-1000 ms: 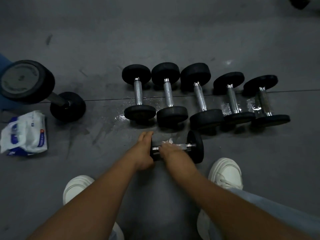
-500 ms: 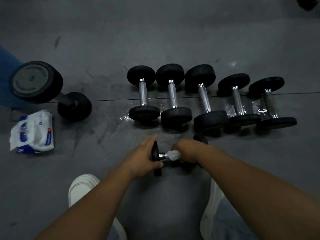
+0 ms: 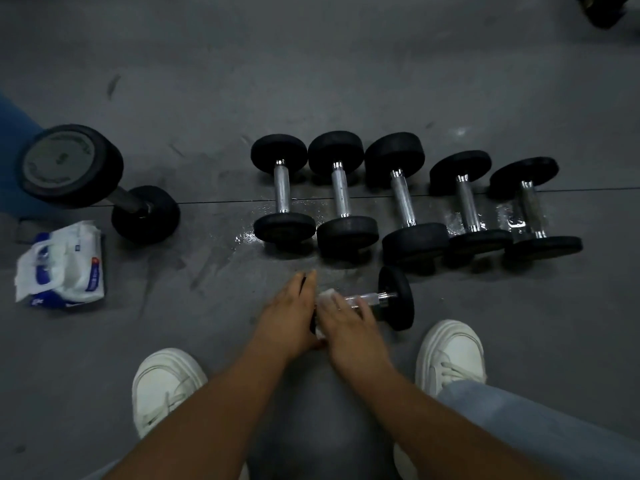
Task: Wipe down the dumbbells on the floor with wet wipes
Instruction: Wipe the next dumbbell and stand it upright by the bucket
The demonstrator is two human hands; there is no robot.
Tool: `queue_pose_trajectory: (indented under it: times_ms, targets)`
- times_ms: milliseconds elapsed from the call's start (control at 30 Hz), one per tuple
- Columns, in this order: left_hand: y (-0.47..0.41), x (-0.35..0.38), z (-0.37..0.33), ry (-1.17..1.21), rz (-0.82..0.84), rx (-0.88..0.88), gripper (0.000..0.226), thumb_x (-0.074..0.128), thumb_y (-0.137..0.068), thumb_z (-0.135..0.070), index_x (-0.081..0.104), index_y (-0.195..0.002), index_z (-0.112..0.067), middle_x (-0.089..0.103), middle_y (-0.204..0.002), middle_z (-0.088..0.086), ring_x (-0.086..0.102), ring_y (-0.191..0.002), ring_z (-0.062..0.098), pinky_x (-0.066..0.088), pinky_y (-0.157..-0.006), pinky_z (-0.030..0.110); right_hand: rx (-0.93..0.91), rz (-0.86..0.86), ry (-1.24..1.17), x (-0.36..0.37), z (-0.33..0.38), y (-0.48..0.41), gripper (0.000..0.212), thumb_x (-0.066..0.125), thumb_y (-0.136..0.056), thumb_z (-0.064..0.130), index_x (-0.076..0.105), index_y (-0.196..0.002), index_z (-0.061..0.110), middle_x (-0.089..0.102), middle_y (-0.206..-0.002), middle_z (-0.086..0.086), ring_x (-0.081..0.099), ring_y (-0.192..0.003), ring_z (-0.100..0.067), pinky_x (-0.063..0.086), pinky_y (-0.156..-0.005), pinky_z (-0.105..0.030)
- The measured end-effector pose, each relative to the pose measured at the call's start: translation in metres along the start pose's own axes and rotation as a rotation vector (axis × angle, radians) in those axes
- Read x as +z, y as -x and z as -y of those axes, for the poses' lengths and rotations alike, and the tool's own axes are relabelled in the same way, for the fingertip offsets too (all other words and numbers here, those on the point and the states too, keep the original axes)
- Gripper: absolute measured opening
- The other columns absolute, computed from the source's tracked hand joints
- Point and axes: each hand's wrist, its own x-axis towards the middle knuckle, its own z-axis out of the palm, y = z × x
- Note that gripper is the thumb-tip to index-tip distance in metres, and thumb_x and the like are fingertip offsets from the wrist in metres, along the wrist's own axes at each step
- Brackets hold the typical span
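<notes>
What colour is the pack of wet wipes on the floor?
The wipes pack is white with blue print, head view.

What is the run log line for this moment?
left hand: steadies small dumbbell end | right hand: holds wet wipe on handle | step: wiping

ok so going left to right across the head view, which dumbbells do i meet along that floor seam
big dumbbell → first small dumbbell → second small dumbbell → third small dumbbell → fourth small dumbbell → fifth small dumbbell
</notes>
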Motion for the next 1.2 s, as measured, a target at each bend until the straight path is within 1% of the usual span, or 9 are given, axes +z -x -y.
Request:
queue_pose_trajectory:
  times_ms: [133, 233, 367, 467, 567, 833, 1000, 1100, 1200]
  targets:
    - [-0.010, -0.007, 0.006, 0.049, 0.041, 0.021, 0.132, 0.087, -0.063, -0.043, -0.002, -0.157, -0.020, -0.001, -0.164, -0.001, 0.031, -0.144, 0.024, 0.038, -0.107, 0.035, 0.224, 0.003, -0.046, -0.004, -0.007, -0.008, 0.054, 0.037, -0.080, 0.022, 0.058, -0.129, 0.019, 0.061, -0.131, 0.001, 0.053, -0.125, -0.022, 0.029, -0.103, -0.040]
    - [-0.010, -0.004, 0.012, 0.144, 0.026, 0.030, 0.130, 0.089, -0.060, -0.041, 0.004, -0.156, -0.020, -0.002, -0.164, -0.001, 0.038, -0.140, 0.026, 0.042, -0.107, 0.037, -0.016, 0.070, -0.028, 0.003, -0.001, -0.007, 0.056, 0.041, -0.080, 0.030, 0.055, -0.133, 0.018, 0.057, -0.135, 0.001, 0.051, -0.127, -0.019, 0.031, -0.104, -0.040]
    - [0.000, 0.007, 0.020, 0.269, -0.043, 0.018, 0.121, 0.091, -0.059, -0.044, 0.020, -0.154, -0.018, 0.008, -0.163, -0.002, 0.031, -0.144, 0.022, 0.036, -0.112, 0.037, 0.129, 0.036, -0.069, -0.007, -0.024, -0.017, 0.047, 0.044, -0.089, 0.028, 0.049, -0.135, 0.024, 0.055, -0.133, 0.004, 0.044, -0.131, -0.019, 0.030, -0.107, -0.040]
    - [0.005, 0.009, 0.018, 0.213, -0.019, 0.025, 0.117, 0.084, -0.070, -0.046, 0.009, -0.157, -0.021, -0.010, -0.164, -0.008, 0.029, -0.146, 0.023, 0.039, -0.111, 0.043, -0.212, 0.110, 0.007, -0.004, -0.014, -0.016, 0.048, 0.045, -0.084, 0.037, 0.059, -0.126, 0.018, 0.062, -0.128, -0.001, 0.054, -0.123, -0.020, 0.040, -0.102, -0.041]
    - [0.007, 0.003, 0.016, 0.038, 0.018, 0.017, 0.128, 0.083, -0.067, -0.053, -0.004, -0.156, -0.021, -0.022, -0.162, -0.005, 0.028, -0.145, 0.025, 0.042, -0.106, 0.042, -0.121, 0.202, 0.038, -0.021, -0.025, -0.034, 0.038, 0.045, -0.093, 0.028, 0.046, -0.130, 0.023, 0.055, -0.132, 0.000, 0.047, -0.126, -0.021, 0.024, -0.109, -0.045]
    - [-0.006, -0.023, 0.023, -0.051, 0.055, 0.045, 0.121, 0.085, -0.058, -0.052, 0.015, -0.152, -0.020, 0.029, -0.153, 0.001, 0.049, -0.127, 0.026, 0.045, -0.100, 0.036, -0.110, 0.498, 0.044, -0.043, -0.028, -0.072, 0.023, 0.058, -0.088, 0.029, 0.058, -0.110, 0.027, 0.064, -0.113, -0.003, 0.059, -0.107, -0.026, 0.036, -0.087, -0.033]
    - [-0.005, -0.036, 0.033, 0.189, 0.159, -0.036, 0.123, 0.091, -0.060, -0.038, 0.014, -0.155, -0.020, 0.032, -0.155, 0.006, 0.041, -0.135, 0.023, 0.037, -0.108, 0.028, -0.151, 0.285, -0.058, -0.025, -0.014, -0.053, 0.036, 0.054, -0.085, 0.024, 0.054, -0.121, 0.025, 0.062, -0.120, -0.001, 0.057, -0.114, -0.023, 0.036, -0.094, -0.035]
    - [0.004, -0.028, 0.033, 0.232, 0.103, 0.005, 0.115, 0.086, -0.070, -0.031, 0.012, -0.157, -0.017, 0.009, -0.164, 0.002, 0.027, -0.146, 0.020, 0.027, -0.113, 0.024, -0.221, 0.184, -0.071, -0.017, -0.019, -0.040, 0.051, 0.056, -0.080, 0.019, 0.054, -0.131, 0.023, 0.058, -0.130, 0.003, 0.052, -0.121, -0.018, 0.028, -0.104, -0.034]
    - [0.016, -0.016, 0.025, 0.080, 0.026, 0.037, 0.107, 0.075, -0.081, -0.033, 0.001, -0.157, -0.018, -0.016, -0.164, -0.005, 0.027, -0.146, 0.026, 0.035, -0.112, 0.035, 0.018, -0.008, -0.006, -0.008, -0.019, -0.029, 0.038, 0.052, -0.082, 0.017, 0.065, -0.118, 0.015, 0.062, -0.123, -0.001, 0.057, -0.115, -0.022, 0.033, -0.102, -0.033]
